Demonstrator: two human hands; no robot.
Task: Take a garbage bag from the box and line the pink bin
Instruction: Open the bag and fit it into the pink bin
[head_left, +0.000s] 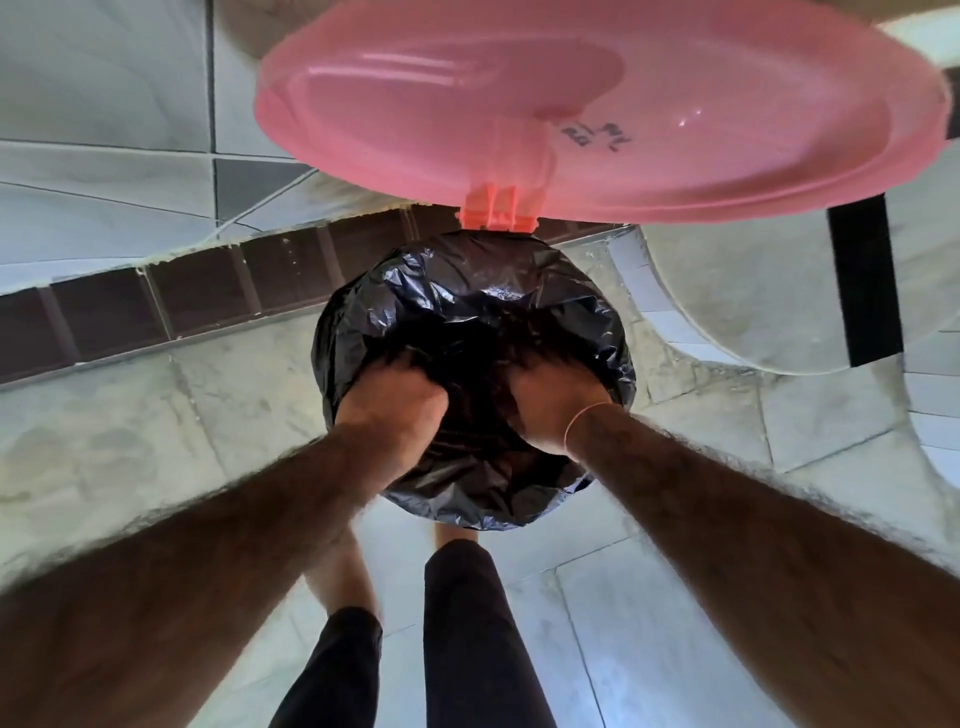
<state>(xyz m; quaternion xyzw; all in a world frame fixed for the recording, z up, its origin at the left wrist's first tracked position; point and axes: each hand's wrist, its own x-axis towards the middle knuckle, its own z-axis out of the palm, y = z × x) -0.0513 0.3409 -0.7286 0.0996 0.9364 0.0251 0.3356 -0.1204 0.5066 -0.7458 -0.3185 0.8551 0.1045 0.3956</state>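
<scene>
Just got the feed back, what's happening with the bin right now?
A person stands over the bin, its pink lid flipped open. A black bag is already draped over the rim. Both hands, left hand and right hand, are pushed down inside, pressing the bag into the bin. The fingers are hidden in the plastic.

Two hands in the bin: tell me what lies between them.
In the head view, only crumpled black garbage bag lies between the left hand and the right hand; both press into it, fingers buried.
</scene>
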